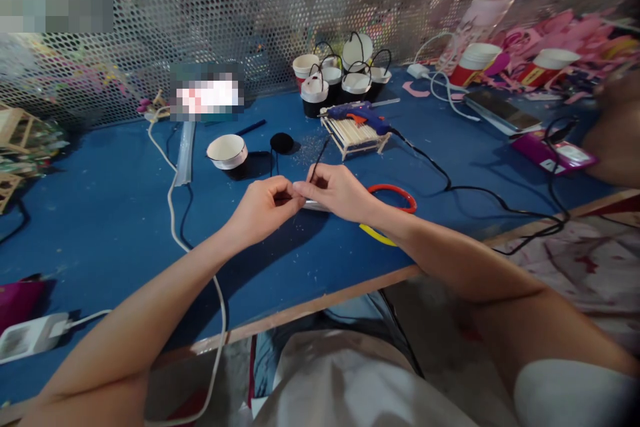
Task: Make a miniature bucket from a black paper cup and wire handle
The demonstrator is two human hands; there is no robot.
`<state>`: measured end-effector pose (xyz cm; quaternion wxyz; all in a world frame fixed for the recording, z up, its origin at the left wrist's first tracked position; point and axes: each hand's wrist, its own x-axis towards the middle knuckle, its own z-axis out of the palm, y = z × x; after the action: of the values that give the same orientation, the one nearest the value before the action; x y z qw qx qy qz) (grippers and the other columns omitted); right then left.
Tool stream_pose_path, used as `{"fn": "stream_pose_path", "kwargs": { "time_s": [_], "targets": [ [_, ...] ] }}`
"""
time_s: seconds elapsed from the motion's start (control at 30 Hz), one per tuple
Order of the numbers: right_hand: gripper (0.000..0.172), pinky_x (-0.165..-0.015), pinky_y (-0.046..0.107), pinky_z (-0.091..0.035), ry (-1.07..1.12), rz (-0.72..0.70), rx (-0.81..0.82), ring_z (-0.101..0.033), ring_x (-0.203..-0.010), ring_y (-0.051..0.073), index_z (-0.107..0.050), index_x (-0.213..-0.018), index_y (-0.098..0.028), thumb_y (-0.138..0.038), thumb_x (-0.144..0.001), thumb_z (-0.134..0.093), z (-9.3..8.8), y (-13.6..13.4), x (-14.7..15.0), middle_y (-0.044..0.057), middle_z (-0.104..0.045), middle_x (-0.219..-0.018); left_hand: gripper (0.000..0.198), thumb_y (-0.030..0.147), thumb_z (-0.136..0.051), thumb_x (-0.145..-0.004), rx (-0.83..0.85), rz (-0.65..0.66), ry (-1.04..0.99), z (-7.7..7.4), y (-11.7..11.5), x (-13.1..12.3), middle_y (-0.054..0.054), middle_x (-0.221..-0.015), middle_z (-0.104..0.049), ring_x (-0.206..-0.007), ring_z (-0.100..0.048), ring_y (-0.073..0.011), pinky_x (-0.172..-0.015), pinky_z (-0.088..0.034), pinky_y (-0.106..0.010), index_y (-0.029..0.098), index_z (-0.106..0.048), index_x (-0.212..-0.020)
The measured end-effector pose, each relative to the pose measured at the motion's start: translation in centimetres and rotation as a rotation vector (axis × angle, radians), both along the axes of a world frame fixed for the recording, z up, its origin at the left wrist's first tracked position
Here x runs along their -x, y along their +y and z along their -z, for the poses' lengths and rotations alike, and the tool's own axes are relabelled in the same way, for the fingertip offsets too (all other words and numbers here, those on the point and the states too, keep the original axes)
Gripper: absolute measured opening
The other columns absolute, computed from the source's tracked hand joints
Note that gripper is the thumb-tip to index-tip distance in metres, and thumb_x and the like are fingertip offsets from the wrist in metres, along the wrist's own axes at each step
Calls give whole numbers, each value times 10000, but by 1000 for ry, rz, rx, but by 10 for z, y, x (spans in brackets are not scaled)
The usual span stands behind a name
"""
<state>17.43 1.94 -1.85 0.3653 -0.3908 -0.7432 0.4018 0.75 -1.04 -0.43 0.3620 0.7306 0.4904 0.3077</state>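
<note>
My left hand point(263, 210) and my right hand point(340, 193) meet above the table, fingertips pinched together on a thin black cord point(320, 155). One end of the cord sticks up from my right hand. Just beyond my hands lies a round black piece point(281, 142), with black strands running from it toward my left fingers; whether they join the held cord is hidden. A white-rimmed black cup point(227, 152) stands open to the left of it. Scissors with a red and yellow handle point(395, 193) lie beneath my right wrist, blades partly hidden.
A blue glue gun point(357, 115) rests on a small wooden stick rack point(355, 140). Behind it stand several small cups point(356, 83) with black handles. A white cable point(173, 213) crosses on the left. At right are a phone point(500, 112) and another person's arm point(613, 127).
</note>
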Motion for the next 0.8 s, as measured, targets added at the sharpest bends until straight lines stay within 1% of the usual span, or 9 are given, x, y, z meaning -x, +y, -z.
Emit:
{"fn": "stream_pose_path", "kwargs": {
  "time_s": [0.07, 0.17, 0.23, 0.33, 0.47, 0.63, 0.73, 0.8],
  "targets": [
    [308, -463, 202, -285, 16, -12, 19, -363, -504, 59, -496, -620, -144, -401, -746, -609, -1, -1, 0, -43, -452, -531, 222, 305, -575, -739, 18, 1, -2, 0, 0, 0, 25, -590, -438, -559, -368, -76, -520, -298, -207, 126, -534, -614],
    [251, -463, 203, -322, 92, -143, 84, -409, -494, 62, -520, -725, -152, -391, -778, -577, -2, -1, -1, -29, -520, -587, 236, 341, -600, -724, 157, 20, -82, 2, 2, 1, 26, -581, -445, -549, -363, -76, -514, -289, -209, 131, -539, -637],
    [234, -454, 205, -331, 121, -206, 129, -419, -474, 63, -513, -762, -160, -388, -797, -554, -3, 0, -3, -32, -524, -583, 246, 359, -616, -713, 228, 26, -130, 3, 4, 3, 27, -576, -446, -546, -362, -76, -511, -281, -209, 131, -552, -646],
    [248, -454, 208, -321, 98, -183, 111, -404, -462, 65, -506, -714, -162, -391, -793, -557, -4, 1, -4, -48, -477, -524, 245, 365, -612, -722, 245, 62, -134, 1, 7, 5, 30, -575, -452, -537, -358, -72, -506, -274, -208, 131, -576, -660],
    [264, -494, 215, -327, 66, -137, 43, -417, -511, 75, -520, -696, -154, -399, -786, -564, -5, 2, -4, -42, -476, -535, 230, 345, -559, -766, 173, 117, -45, -5, 7, 8, 20, -619, -497, -566, -395, -79, -529, -309, -207, 128, -600, -702],
    [254, -504, 217, -309, -25, -67, -11, -403, -537, 77, -532, -688, -141, -374, -785, -562, -2, 2, -3, -29, -486, -571, 181, 283, -530, -769, 17, 61, 109, -8, 3, 5, 8, -630, -518, -579, -436, -93, -540, -336, -211, 125, -578, -697],
    [262, -512, 219, -308, -35, -33, -29, -396, -547, 80, -527, -677, -141, -378, -784, -556, 0, 2, -1, -27, -478, -575, 168, 256, -514, -776, -122, 31, 192, -6, 0, 2, -4, -648, -532, -601, -462, -103, -555, -344, -215, 134, -572, -675],
    [267, -513, 221, -305, -34, -15, -33, -387, -546, 80, -523, -664, -142, -379, -781, -558, 1, 2, -1, -30, -464, -568, 156, 235, -509, -776, -176, 25, 211, -6, -1, 1, -6, -661, -538, -605, -469, -104, -565, -349, -218, 137, -578, -675]
  ]
}}
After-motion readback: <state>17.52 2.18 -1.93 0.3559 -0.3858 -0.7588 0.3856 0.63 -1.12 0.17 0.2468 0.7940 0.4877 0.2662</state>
